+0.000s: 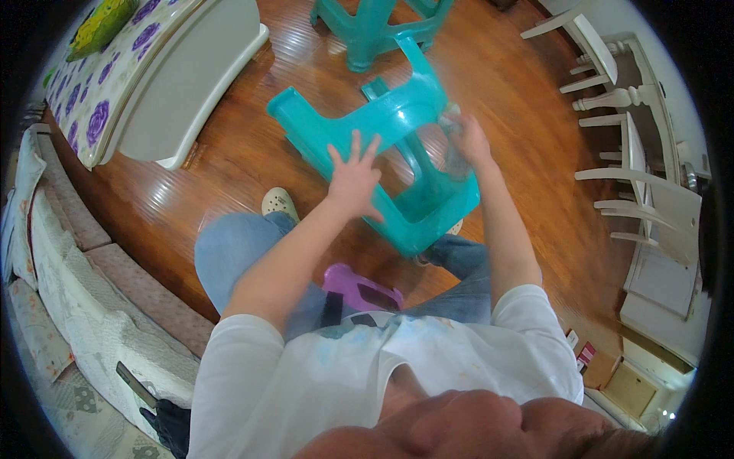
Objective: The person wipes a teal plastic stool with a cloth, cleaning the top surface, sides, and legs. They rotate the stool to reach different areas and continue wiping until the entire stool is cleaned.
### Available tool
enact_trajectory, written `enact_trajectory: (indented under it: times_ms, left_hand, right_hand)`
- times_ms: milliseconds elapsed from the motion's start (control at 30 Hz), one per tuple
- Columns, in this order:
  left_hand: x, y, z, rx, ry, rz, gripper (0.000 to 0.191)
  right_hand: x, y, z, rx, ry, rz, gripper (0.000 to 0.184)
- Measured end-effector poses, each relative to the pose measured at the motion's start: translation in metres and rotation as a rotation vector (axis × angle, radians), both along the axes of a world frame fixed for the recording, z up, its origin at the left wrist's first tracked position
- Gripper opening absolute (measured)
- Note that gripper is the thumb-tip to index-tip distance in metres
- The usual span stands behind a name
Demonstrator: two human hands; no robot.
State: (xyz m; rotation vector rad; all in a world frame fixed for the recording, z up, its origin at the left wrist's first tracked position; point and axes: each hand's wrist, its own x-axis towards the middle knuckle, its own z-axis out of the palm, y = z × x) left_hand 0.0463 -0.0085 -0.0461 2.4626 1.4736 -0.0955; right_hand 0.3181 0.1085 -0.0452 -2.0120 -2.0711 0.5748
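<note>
A teal plastic stool [416, 117] lies tipped on its side in front of my knees, its legs and open frame facing me. My left hand [354, 181] rests on one of its legs with the fingers spread, not wrapped around it. On the stool's far right side, my right hand [471, 140] is closed on a pale, blurred cloth [456, 160]. The cloth lies against the stool's frame, and part of it is hidden behind my fingers.
Beyond stands a second teal stool [361, 34]. A purple plastic stool [358, 290] is between my legs. At left are a table with a flowered cover [86, 103] and a sofa [92, 304]. White chairs [631, 143] line the right, over a wooden floor [241, 155].
</note>
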Motion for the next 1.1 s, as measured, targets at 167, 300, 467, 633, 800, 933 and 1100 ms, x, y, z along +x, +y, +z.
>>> enact_trajectory:
  times_ms: [167,300,467,633,800,933,1100]
  left_hand:
    - [0.001,-0.002,0.002,0.001,0.006,-0.009,0.076]
    - [-0.002,-0.005,0.005,-0.003,0.015,0.002,0.084]
    - [0.000,-0.003,0.008,-0.016,-0.013,-0.013,0.092]
    - [-0.004,-0.006,-0.004,0.036,-0.108,0.012,0.087]
    - [-0.007,-0.008,-0.002,0.006,-0.116,-0.018,0.076]
    - [-0.006,-0.008,-0.006,-0.017,-0.155,-0.045,0.071]
    - [-0.007,-0.008,-0.003,-0.020,-0.163,-0.051,0.071]
  right_hand:
    - [0.046,-0.064,-0.029,0.051,0.033,-0.052,0.044]
    - [0.046,-0.108,-0.029,0.018,0.004,-0.227,0.045]
    - [0.055,-0.124,-0.037,0.079,0.067,-0.227,0.048]
    - [-0.004,-0.092,-0.022,0.405,0.186,-0.127,0.051]
    - [-0.064,-0.038,-0.006,0.366,0.160,-0.132,0.052]
    - [-0.086,-0.014,-0.012,0.179,0.014,-0.126,0.045]
    - [-0.109,-0.022,0.009,0.126,-0.051,0.031,0.040]
